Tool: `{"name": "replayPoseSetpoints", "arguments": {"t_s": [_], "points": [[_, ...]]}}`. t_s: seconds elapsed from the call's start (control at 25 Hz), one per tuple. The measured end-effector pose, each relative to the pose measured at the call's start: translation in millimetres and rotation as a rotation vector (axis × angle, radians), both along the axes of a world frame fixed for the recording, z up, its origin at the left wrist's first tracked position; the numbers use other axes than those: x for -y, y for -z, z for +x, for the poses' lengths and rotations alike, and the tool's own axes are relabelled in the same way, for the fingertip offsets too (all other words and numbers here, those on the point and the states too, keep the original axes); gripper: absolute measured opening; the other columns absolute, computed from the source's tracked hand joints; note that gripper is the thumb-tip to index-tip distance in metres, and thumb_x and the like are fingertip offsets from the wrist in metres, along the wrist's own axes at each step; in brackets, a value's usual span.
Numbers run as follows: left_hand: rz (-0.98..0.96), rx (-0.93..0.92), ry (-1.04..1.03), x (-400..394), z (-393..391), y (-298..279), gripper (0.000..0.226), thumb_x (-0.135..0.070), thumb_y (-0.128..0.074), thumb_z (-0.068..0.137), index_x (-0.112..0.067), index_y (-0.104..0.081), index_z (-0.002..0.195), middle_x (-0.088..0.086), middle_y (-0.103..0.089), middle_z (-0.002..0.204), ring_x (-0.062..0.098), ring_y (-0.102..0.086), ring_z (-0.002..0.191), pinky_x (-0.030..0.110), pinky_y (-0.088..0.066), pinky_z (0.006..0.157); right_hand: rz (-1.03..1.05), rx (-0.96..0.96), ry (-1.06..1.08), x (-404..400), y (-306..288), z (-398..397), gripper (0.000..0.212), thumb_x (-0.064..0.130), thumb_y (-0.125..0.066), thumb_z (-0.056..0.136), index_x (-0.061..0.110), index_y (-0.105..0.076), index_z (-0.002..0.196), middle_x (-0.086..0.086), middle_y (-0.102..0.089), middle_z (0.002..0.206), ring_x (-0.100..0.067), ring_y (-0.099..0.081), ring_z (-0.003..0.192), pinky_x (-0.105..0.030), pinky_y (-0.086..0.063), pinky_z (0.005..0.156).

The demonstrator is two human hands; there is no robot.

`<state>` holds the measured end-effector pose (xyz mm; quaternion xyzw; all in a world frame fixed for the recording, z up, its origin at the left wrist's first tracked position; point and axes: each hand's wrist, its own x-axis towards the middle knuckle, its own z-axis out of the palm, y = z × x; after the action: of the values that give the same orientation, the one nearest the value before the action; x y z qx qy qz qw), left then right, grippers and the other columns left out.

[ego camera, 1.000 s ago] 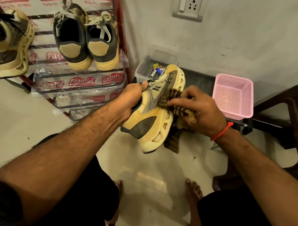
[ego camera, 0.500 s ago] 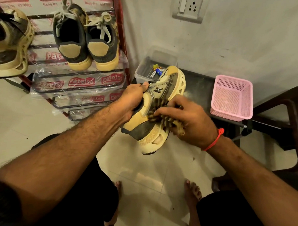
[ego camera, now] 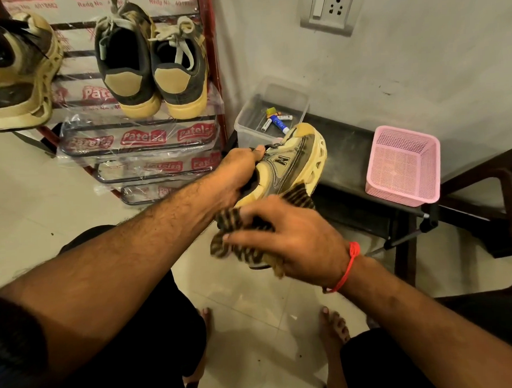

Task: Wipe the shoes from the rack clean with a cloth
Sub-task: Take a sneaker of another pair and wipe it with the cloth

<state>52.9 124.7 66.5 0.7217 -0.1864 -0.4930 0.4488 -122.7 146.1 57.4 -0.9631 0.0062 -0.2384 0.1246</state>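
the yellow and grey sneaker (ego camera: 288, 166) is held up in the air in front of the person, above the tiled floor (ego camera: 253, 305), toe pointing away toward the wall and sole turned to the right. the left hand (ego camera: 236, 174) grasps it at the collar, thumb hooked at the tongue by the laces. the right hand (ego camera: 289, 239) clutches a striped brown cloth (ego camera: 236, 238), bunched under curled fingers and pressed against the heel end of the sneaker; a red thread (ego camera: 348, 263) circles that wrist. to the left stands the shoe rack (ego camera: 141, 146), wrapped in printed plastic, with a pair of dark shoes (ego camera: 152, 66) on a bar and a matching sneaker (ego camera: 18, 75) at its left. behind the held sneaker, a clear plastic box (ego camera: 271, 111) with small items and a pink basket (ego camera: 403, 164) sit on a dark bench (ego camera: 346, 148).
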Motion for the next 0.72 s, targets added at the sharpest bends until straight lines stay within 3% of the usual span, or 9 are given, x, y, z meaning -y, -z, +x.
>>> {"name": "replayPoseSetpoints", "arguments": {"t_s": [0.08, 0.16, 0.24, 0.32, 0.44, 0.52, 0.6, 0.72], "points": [[-0.022, -0.058, -0.046, -1.3, 0.3, -0.9, 0.038, -0.035, -0.050, 0.106, -0.004, -0.067, 0.122, 0.018, -0.074, 0.112, 0.029, -0.068, 0.093, 0.043, -0.056, 0.093, -0.118, -0.064, -0.122, 0.2, 1.4, 0.4, 0.030, 0.021, -0.066, 0.093, 0.017, -0.069, 0.122, -0.012, -0.062, 0.117, -0.024, -0.056, 0.105, -0.037, -0.055, 0.076], [-0.038, -0.079, -0.070, -1.8, 4.0, -0.1, 0.036, -0.035, -0.049, 0.107, -0.007, -0.067, 0.120, 0.020, -0.074, 0.115, 0.035, -0.071, 0.105, 0.049, -0.054, 0.101, -0.068, -0.034, -0.037, 23.2, -3.7, -4.9, 0.036, 0.022, -0.072, 0.088, 0.015, -0.068, 0.123, -0.015, -0.060, 0.118, -0.027, -0.057, 0.106, -0.037, -0.057, 0.076], [-0.046, -0.118, -0.102, -2.8, 7.9, -3.2, 0.036, -0.034, -0.048, 0.107, -0.007, -0.067, 0.122, 0.019, -0.074, 0.115, 0.036, -0.070, 0.110, 0.051, -0.054, 0.102, 0.023, 0.016, 0.121, 47.8, -9.1, -14.6, 0.040, 0.022, -0.076, 0.084, 0.013, -0.069, 0.122, -0.017, -0.057, 0.118, -0.030, -0.058, 0.108, -0.040, -0.058, 0.082], [-0.060, -0.114, -0.086, -2.2, 10.0, -5.5, 0.034, -0.033, -0.049, 0.107, -0.008, -0.068, 0.119, 0.017, -0.075, 0.113, 0.034, -0.070, 0.110, 0.051, -0.053, 0.102, 0.138, 0.052, 0.341, 63.0, -13.1, -23.2, 0.036, 0.018, -0.068, 0.085, 0.012, -0.070, 0.121, -0.018, -0.056, 0.118, -0.028, -0.055, 0.108, -0.040, -0.056, 0.088], [-0.029, -0.029, -0.010, -6.4, 4.3, -7.3, 0.031, -0.034, -0.052, 0.106, -0.010, -0.071, 0.112, 0.015, -0.076, 0.108, 0.032, -0.072, 0.107, 0.048, -0.054, 0.102, 0.353, 0.197, 0.651, 75.5, -21.0, -29.7, 0.038, 0.001, -0.067, 0.084, 0.015, -0.070, 0.119, -0.013, -0.059, 0.114, -0.017, -0.054, 0.102, -0.020, -0.051, 0.090], [-0.026, 0.002, 0.035, -6.8, -0.3, -8.4, 0.031, -0.034, -0.051, 0.106, -0.010, -0.071, 0.112, 0.014, -0.076, 0.107, 0.032, -0.072, 0.107, 0.047, -0.054, 0.102, 0.512, 0.382, 0.752, 79.4, -28.2, -28.7, 0.033, 0.003, -0.067, 0.087, 0.017, -0.069, 0.117, -0.009, -0.065, 0.112, -0.016, -0.060, 0.102, -0.020, -0.049, 0.093], [-0.018, 0.016, 0.071, -7.2, -7.1, -11.9, 0.033, -0.035, -0.050, 0.107, -0.010, -0.071, 0.111, 0.015, -0.076, 0.108, 0.032, -0.072, 0.107, 0.045, -0.054, 0.102, 0.830, 0.572, 0.798, 74.0, -34.9, -22.0, 0.028, 0.011, -0.067, 0.090, 0.018, -0.063, 0.117, -0.006, -0.068, 0.111, -0.018, -0.066, 0.104, -0.038, -0.054, 0.094], [-0.011, 0.012, 0.095, -6.6, -11.0, -13.3, 0.034, -0.035, -0.049, 0.107, -0.009, -0.070, 0.112, 0.016, -0.075, 0.111, 0.031, -0.071, 0.108, 0.042, -0.055, 0.100, 1.638, 0.752, 0.778, 62.6, -41.3, -12.8, 0.034, 0.009, -0.065, 0.093, 0.009, -0.056, 0.126, -0.011, -0.070, 0.112, -0.024, -0.071, 0.099, -0.042, -0.061, 0.082]]}}
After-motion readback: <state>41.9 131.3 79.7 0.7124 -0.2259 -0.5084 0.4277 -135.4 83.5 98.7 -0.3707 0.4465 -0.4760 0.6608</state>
